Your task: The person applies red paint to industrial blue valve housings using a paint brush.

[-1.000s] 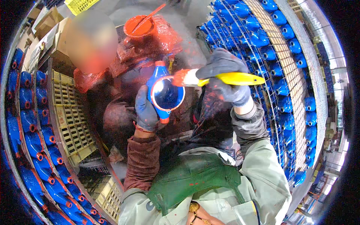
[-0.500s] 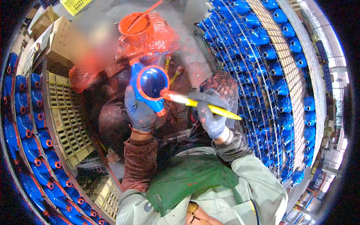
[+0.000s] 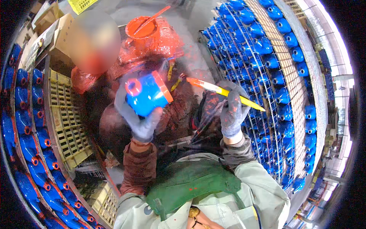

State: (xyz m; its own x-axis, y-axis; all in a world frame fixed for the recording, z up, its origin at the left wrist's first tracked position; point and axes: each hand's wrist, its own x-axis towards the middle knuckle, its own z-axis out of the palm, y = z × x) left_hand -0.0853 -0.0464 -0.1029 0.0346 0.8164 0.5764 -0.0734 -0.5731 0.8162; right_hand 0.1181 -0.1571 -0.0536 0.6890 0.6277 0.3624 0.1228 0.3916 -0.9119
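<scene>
My gloved left hand [image 3: 138, 120] grips a glossy blue housing [image 3: 146, 100] from below and the left. Its wide round rim is orange-red and faces right. A smaller orange-red ringed port points up toward me. In my gloved right hand [image 3: 233, 108] is a paintbrush [image 3: 218, 90] with a yellow handle, held by closed fingers. The brush's red-coated bristles point left and stand apart from the housing. Beyond the hands, a bucket of orange-red paint [image 3: 142, 31] has a stick [image 3: 152, 19] leaning in it.
Racks of blue housings [image 3: 284, 97] rise close on my right. More blue parts with orange-red rims [image 3: 34, 160] line the left, beside a cream plastic crate [image 3: 70, 118]. Two yellow-handled brushes [image 3: 176, 83] lie below the bucket. Cardboard boxes [image 3: 61, 40] stand at the far left.
My left hand has turned the housing so its wide rim now faces right instead of up. My right hand has drawn the brush away from the rim, to the right.
</scene>
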